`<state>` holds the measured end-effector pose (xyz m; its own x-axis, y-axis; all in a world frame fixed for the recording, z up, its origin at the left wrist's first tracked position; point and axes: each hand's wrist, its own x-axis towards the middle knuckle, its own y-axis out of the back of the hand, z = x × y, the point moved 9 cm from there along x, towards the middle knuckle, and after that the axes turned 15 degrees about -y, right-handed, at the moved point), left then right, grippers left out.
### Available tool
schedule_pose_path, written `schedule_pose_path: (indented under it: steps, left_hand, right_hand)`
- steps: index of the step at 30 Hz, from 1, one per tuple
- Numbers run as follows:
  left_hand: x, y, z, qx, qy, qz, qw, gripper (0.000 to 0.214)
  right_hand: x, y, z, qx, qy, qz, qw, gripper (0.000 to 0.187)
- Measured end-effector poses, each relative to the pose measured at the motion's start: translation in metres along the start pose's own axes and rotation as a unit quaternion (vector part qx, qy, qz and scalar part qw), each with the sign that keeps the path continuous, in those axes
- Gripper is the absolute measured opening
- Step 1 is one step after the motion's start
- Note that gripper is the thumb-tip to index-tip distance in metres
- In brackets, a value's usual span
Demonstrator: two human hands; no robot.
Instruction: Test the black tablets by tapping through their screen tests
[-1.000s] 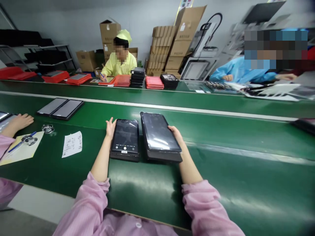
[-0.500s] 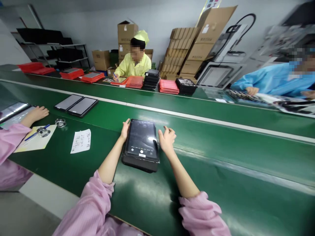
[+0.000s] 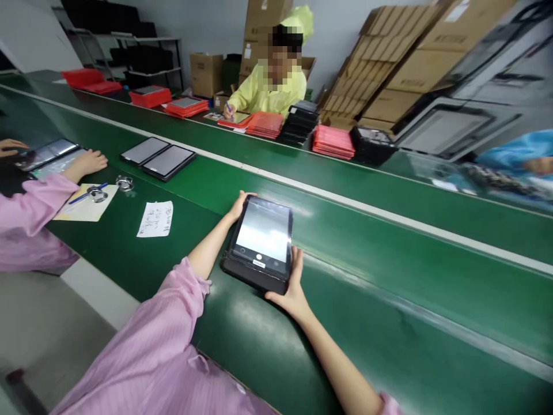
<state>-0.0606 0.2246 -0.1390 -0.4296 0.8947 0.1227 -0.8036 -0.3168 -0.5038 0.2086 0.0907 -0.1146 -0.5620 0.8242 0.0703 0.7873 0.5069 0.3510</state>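
Observation:
A black tablet (image 3: 265, 227) with a lit, camera-like screen lies on top of a thick black block (image 3: 254, 276), which may be a stack of tablets. My left hand (image 3: 238, 206) grips the far left corner, its fingers partly hidden behind the edge. At the near right corner, my right hand (image 3: 292, 289) holds on, fingers along the side and thumb by the front edge. To the left, a handwritten paper slip (image 3: 155, 219) lies on the green bench (image 3: 371, 340).
Two tablets (image 3: 168, 158) lie side by side beyond the slip. A co-worker's hand (image 3: 90, 162) rests near yellow paper (image 3: 82, 210) and rolls of tape (image 3: 125, 183) at left. Across the bench, a person in yellow (image 3: 276, 86) writes beside red stacks (image 3: 333, 142).
Both hands have closed on the tablet and block, the right moving to the near corner. The screen has gone from dark to bright. My view has swung right and down.

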Motion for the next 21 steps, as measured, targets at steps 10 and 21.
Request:
schedule_pose_path:
  steps: [10,21]
  left_hand:
    - [0.000,-0.003,-0.003,0.025,-0.037,-0.061,0.997,0.050]
    - [-0.037,-0.007,0.012,0.003,-0.001,0.006,1.000,0.059]
  right_hand:
    - [0.009,-0.001,-0.013,-0.021,0.015,0.046,0.999,0.149]
    - [0.002,0.006,0.008,0.011,-0.042,0.074,0.996,0.153]
